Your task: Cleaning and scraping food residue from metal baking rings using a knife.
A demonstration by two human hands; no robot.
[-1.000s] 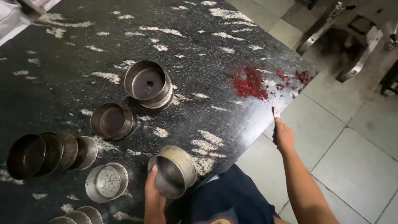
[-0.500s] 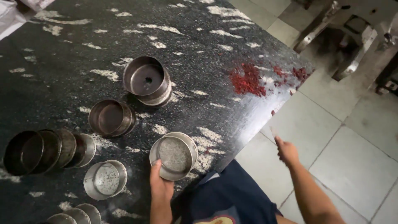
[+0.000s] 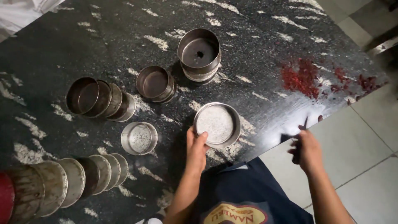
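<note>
My left hand [image 3: 195, 146] rests on the near rim of a round metal tin [image 3: 217, 124] that lies flat on the black speckled table [image 3: 83, 37], its floury inside facing up. My right hand [image 3: 306, 150] hovers past the table's front edge, closed around a thin dark tool [image 3: 300, 141] whose tip points up; the motion blur hides its exact shape. A patch of red powder [image 3: 302, 77] lies on the table beyond the right hand.
Other metal tins stand about: a tall stack [image 3: 199, 53] at the back, a single tin [image 3: 154, 84], a small shallow tin [image 3: 139, 137], a row lying on its side [image 3: 101, 98] and a longer row [image 3: 62, 182] at the front left. A tiled floor [image 3: 365, 161] lies to the right.
My left hand has set the tin down flat from a tilted hold. My right hand with the tool has dropped lower and come closer to my body.
</note>
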